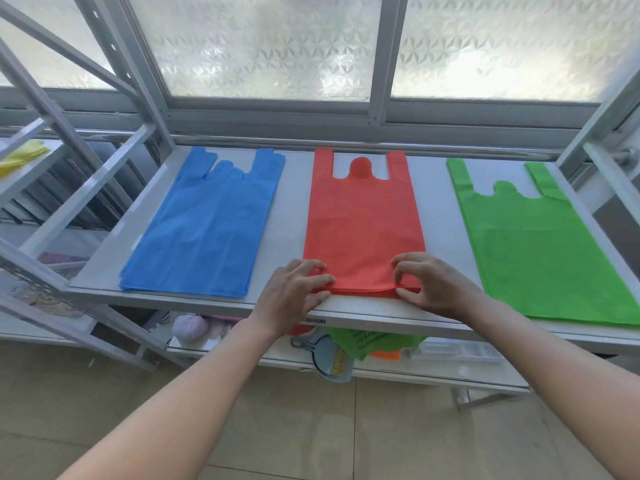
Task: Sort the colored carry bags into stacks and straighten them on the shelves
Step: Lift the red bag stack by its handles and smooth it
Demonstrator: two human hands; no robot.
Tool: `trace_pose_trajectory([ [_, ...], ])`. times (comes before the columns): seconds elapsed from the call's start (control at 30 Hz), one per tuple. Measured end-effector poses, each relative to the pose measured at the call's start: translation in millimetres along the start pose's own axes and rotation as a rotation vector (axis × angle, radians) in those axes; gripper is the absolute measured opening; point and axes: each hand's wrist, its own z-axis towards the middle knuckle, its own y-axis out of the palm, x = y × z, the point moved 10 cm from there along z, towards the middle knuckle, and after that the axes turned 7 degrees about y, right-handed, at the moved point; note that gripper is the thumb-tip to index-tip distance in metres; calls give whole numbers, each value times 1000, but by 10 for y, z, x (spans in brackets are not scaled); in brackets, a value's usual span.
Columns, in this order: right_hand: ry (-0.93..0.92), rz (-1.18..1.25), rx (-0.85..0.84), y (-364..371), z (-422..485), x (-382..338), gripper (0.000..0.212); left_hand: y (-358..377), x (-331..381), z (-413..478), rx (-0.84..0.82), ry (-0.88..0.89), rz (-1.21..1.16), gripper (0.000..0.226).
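Frosted window [263, 46] behind; yarn ball [189, 328], dustpan [325, 358] below.

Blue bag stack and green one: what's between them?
The red bag stack, flanked by bare shelf strips, lies between the blue bag stack and green bag stack; left hand and right hand pinch its near edge. Head view.

Showing two bare forearms, the left forearm [194, 393] and the right forearm [561, 375], both uncovered along the whole length in view, smooth, broad near the lower edge and narrowing toward the wrists. Ending in the left hand [294, 292] and the right hand [436, 289], both bare too, with knuckles showing as low ridges on the backs and slim fingers [318, 279] ending in short-looking nails, too small for detail. Catching soft daylight on top, shading underneath.
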Motion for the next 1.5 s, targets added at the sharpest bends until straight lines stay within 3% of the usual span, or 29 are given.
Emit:
trace_pose_trajectory([
  [0.27, -29, 1, -4, 20, -44, -1, 7, -91, 116, 26, 29, 118, 82, 23],
  [0.5, -49, -42, -24, -16, -79, -50, 12, 23, 307, 295, -272, 288, 428, 23],
  [0.63, -43, -121, 15, -41, -56, -90, 18, 37, 385, 437, -246, 219, 449, 17],
  [0.8, -12, -157, 4, -30, -45, -80, 36, 106, 445, 546, -199, 228, 527, 32],
  [1.07, 95, -36, 47, -75, 17, 96, 26, 55, 522, 483, -178, 320, 561, 53],
  [1.13, 144, 15, 60, -124, 47, 184, 29, 34, 519, 506, -181, 294, 547, 49],
  [1.23, 171, 87, 65, -172, 73, 290, 31, 73, 489, 535, -209, 262, 542, 17],
  [1.4, 161, 125, 58, -140, 18, 350, 33, 86, 486, 466, -151, 313, 590, 32],
  [1.5, 202, 110, 155, -200, -85, 469, 26, 61, 492, 356, -99, 359, 601, 35],
])
